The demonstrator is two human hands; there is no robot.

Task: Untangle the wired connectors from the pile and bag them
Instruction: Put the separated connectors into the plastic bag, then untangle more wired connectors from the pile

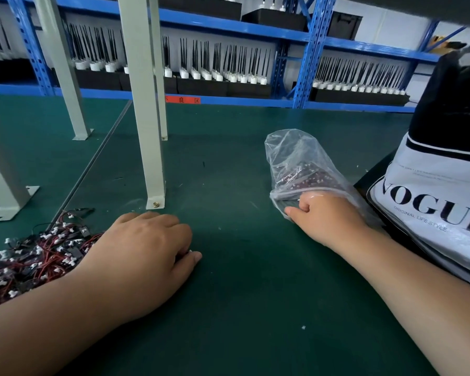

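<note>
Dozens of connectors are left loose, by my reading, so the job looks partly done and far from over. Left of the grey post [155, 169] lies the one pile of wired connectors [36, 256] — red and black leads with white plugs, knotted together and too many to count. Just below the post's foot the left hand [147, 256] rests on the green tabletop [242, 308]. Its wrist lies over the pile's edge and its fingers are curled under with the thumb against them. They seem to pinch a single connector [189, 252], of which only a white speck and a dark bit show. Right of the post lies the one clear plastic bag [291, 158], on its side, already holding a batch of red-wired pieces — uncountable through the film. The right hand [326, 215] clamps the bag's zip mouth, fingers curled round the bunched plastic. Farther right of the post stands one printed tote bag [432, 202], beside that forearm. Left to do, I judge: drop this piece in, then work through the pile.
</note>
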